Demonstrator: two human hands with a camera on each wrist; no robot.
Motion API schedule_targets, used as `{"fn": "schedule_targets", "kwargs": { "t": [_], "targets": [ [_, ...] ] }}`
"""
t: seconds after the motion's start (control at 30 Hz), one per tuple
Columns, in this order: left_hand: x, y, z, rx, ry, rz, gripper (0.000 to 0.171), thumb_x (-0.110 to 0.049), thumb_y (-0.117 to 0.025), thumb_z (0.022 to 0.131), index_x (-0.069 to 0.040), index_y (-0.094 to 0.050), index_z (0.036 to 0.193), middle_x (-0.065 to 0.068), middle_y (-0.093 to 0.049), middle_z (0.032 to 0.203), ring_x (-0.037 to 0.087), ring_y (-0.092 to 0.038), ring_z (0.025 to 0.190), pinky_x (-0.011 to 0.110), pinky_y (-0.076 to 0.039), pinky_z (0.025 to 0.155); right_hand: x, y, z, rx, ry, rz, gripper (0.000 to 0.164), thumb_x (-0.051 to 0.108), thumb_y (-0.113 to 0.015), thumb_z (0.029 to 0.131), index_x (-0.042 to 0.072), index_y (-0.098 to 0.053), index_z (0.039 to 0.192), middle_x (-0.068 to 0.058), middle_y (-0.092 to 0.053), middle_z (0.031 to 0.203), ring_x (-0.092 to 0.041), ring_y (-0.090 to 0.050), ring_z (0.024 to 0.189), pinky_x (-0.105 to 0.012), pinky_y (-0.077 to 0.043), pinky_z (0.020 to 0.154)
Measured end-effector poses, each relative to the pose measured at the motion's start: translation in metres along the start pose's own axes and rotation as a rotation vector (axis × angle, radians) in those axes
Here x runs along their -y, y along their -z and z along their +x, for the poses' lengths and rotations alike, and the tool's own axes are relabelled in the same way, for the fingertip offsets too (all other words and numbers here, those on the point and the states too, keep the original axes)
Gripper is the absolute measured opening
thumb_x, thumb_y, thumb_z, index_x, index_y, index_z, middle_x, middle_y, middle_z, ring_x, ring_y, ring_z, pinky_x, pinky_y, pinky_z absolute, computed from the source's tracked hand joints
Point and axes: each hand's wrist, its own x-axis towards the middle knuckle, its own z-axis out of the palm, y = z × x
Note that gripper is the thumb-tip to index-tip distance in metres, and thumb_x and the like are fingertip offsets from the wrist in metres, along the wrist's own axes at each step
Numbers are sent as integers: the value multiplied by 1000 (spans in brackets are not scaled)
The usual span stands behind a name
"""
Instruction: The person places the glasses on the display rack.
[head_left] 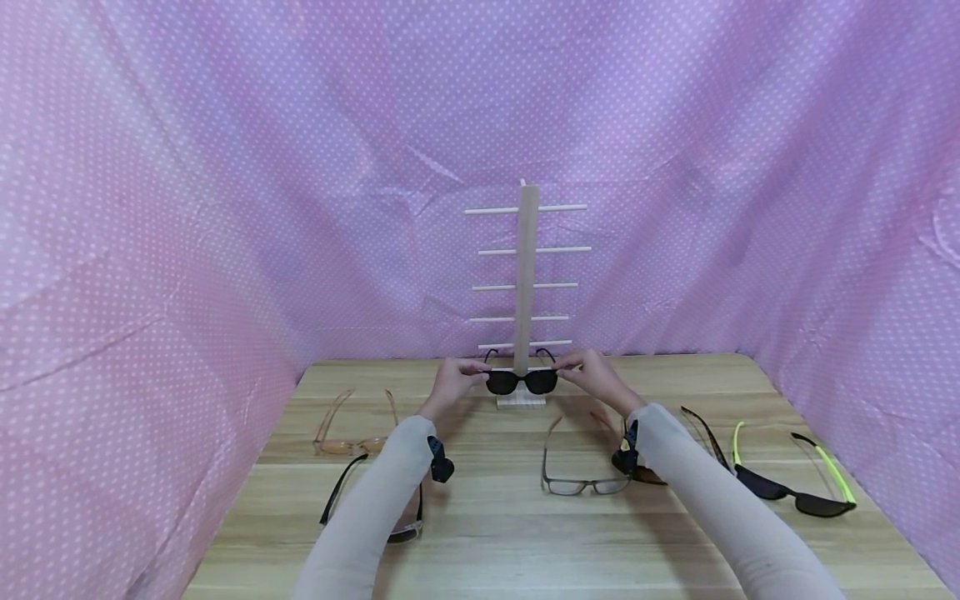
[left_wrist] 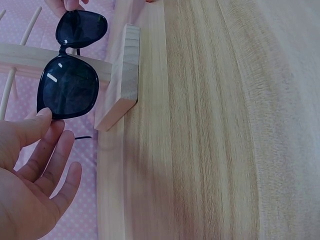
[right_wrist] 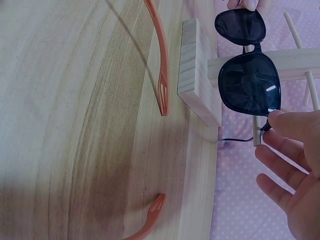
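Note:
Black sunglasses [head_left: 521,382] are in front of the post of a wooden glasses stand [head_left: 527,275], near its lowest peg, with the temples pointing back past the post. My left hand [head_left: 457,383] pinches one outer corner of the frame between thumb and fingers. At the other corner my right hand [head_left: 595,377] pinches the frame the same way. In the right wrist view, a peg [right_wrist: 257,131] shows behind the lower lens [right_wrist: 250,84]. Whether the frame bears on that peg, I cannot tell.
Peach-framed glasses [head_left: 352,447] and black-templed glasses [head_left: 405,532] lie on the left of the wooden table [head_left: 487,550]. Grey-framed glasses [head_left: 585,487] lie right of centre. Brown-lensed glasses [head_left: 648,476] are partly behind the right forearm; green-templed sunglasses [head_left: 821,505] lie far right. Pink dotted cloth [head_left: 375,167] surrounds the table.

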Motion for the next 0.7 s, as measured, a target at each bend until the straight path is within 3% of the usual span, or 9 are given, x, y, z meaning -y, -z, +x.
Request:
{"fn": "schedule_targets", "kwargs": {
  "t": [0.5, 0.7],
  "targets": [
    [-1, 2, -2, 14, -14, -19, 20, 0, -73, 91, 4, -76, 111, 29, -73, 110, 27, -69, 94, 18, -49, 70, 1, 0, 0, 7, 4, 14, 16, 4, -69, 94, -3, -77, 107, -17, -77, 105, -32, -71, 94, -53, -55, 86],
    [-3, 6, -4, 7, -22, -6, 21, -1, -73, 92, 4, -76, 112, 25, -75, 107, 31, -68, 96, 21, -50, 71, 2, 2, 0, 23, 5, 11, 18, 4, -68, 95, -3, -77, 109, -19, -77, 108, -34, -71, 96, -56, -54, 88]
  ]
}}
